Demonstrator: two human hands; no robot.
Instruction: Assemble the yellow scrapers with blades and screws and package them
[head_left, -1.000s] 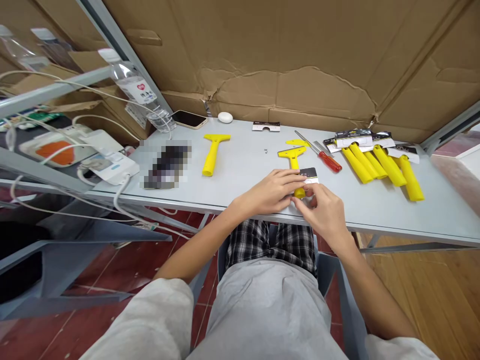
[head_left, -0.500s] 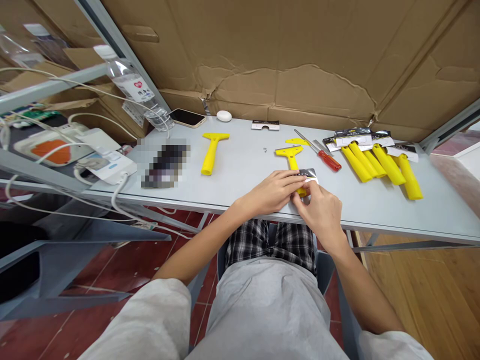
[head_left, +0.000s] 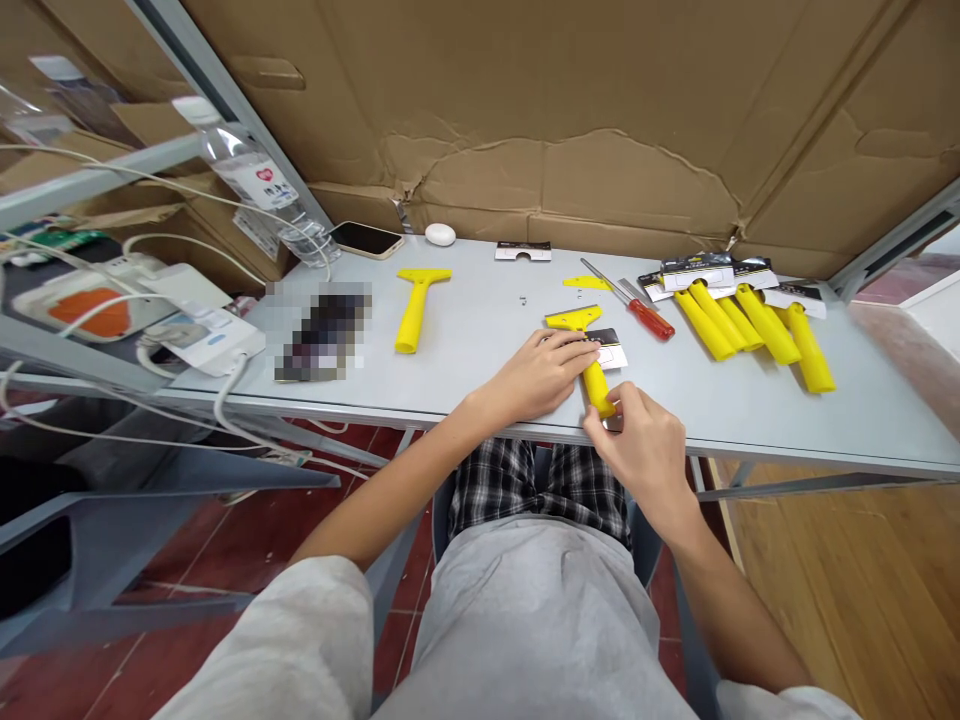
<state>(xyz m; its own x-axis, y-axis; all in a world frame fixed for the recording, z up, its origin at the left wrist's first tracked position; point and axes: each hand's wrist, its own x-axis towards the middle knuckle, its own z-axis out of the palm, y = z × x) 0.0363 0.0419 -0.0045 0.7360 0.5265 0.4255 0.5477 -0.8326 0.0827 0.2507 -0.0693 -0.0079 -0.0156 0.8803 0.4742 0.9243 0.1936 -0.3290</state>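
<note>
A yellow scraper (head_left: 598, 388) lies tilted at the table's front edge, its wide head (head_left: 574, 318) pointing away from me. My left hand (head_left: 544, 372) lies over its handle, fingers together, holding it and touching a black-and-white card (head_left: 613, 350) beside the handle. Thumb and fingers of my right hand (head_left: 643, 435) are closed in a pinch at the handle's lower end. A small dark, shiny piece (head_left: 614, 423) shows at those fingertips; its kind is unclear. Beyond the scraper head are a loose yellow scraper plate (head_left: 586, 282) and a red-handled screwdriver (head_left: 651, 320).
Several yellow scrapers with cards (head_left: 765, 325) lie at the right. Another yellow scraper (head_left: 412, 312) lies at the left, near a blurred dark object (head_left: 322, 330). Tiny metal bits (head_left: 523, 300), a card (head_left: 523, 251), a phone (head_left: 367, 239) and a bottle (head_left: 259, 180) are farther back.
My right hand has moved slightly down, along the handle to its lower end. More of the handle and the card now shows, and the scraper has tilted and shifted toward me.
</note>
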